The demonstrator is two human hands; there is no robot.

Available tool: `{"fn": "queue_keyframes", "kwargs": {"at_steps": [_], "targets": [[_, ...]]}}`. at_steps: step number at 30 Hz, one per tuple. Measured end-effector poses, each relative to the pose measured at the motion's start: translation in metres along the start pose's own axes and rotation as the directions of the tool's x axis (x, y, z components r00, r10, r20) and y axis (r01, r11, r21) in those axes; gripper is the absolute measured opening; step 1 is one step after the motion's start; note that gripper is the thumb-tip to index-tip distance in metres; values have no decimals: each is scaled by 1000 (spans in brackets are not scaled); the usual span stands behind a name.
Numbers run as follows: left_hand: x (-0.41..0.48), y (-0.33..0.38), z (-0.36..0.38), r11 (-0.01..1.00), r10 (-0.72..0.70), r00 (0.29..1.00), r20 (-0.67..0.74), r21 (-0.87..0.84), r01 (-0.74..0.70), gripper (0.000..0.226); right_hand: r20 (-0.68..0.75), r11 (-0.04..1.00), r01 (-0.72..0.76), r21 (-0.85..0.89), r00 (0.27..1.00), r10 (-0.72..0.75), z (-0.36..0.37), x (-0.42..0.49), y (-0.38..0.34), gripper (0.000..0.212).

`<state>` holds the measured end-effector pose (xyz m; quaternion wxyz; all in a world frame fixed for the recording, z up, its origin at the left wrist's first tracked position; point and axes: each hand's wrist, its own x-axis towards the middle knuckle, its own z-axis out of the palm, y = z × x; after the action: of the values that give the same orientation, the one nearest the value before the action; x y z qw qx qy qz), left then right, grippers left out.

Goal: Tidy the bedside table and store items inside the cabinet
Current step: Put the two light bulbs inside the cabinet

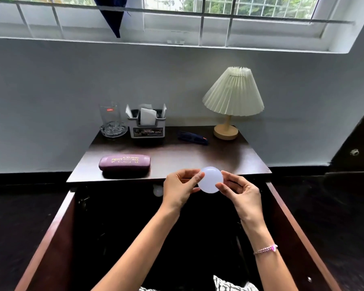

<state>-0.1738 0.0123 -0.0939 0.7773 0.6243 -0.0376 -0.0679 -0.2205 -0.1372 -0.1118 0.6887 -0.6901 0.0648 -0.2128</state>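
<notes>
Left hand (178,189) and right hand (240,192) were pinched on opposite edges of 1 white round object (210,179), apparently steadied for storing in the open cabinet (51,238) below.

Soft daylight fell from the window (250,9) above, pale glare sat on the dark tabletop (198,152), the open cabinet interior (135,227) was nearly black, window bars and walls bowed at the edges under the wide lens, fine detail was slightly soft.
</notes>
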Motion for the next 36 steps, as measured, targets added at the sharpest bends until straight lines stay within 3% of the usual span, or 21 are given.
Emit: {"fn": "queue_keyframes", "kwargs": {"at_steps": [9,21,28,36], "targets": [[-17,-33,2,999,-16,1000,-17,27,16,16,1,1000,-15,-19,1000,15,-17,-23,20,44],[1,-68,-2,987,-67,995,-79,140,78,18,6,987,-157,-20,988,157,-16,-12,64,43],[44,-111,-13,949,-77,990,-119,296,109,24,-1,972,-150,-182,988,152,-5,16,100,33],[76,-141,-17,879,-266,957,-113,378,289,32,23,945,-227,-234,971,239,4,45,154,31]]}}
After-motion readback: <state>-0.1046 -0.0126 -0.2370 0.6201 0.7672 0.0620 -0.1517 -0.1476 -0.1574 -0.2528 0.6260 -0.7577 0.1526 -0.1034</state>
